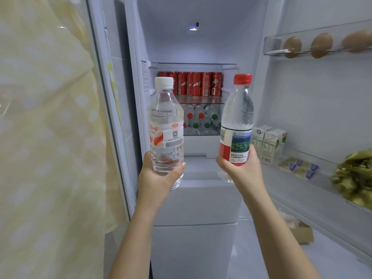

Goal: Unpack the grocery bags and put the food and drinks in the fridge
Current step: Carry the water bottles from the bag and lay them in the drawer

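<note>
The left hand (159, 176) held a white-cap bottle (166, 127) upright. The right hand (241, 168) held a red-cap bottle (236, 127), both before the open fridge (201, 47). Red cans (191, 83) stood inside; blurry bottles (199, 119) perhaps lay below.

The white-capped bottle (166, 125) on the left and the red-capped bottle (237, 121) on the right are clear glossy plastic with slick printed labels. Far inside, red cans (193, 83) look like shiny metal on a glass shelf (201, 100). The egg tray (271, 45) is transparent plastic, the cartons (269, 143) matt paperboard, the fridge walls (201, 47) smooth white plastic
</note>
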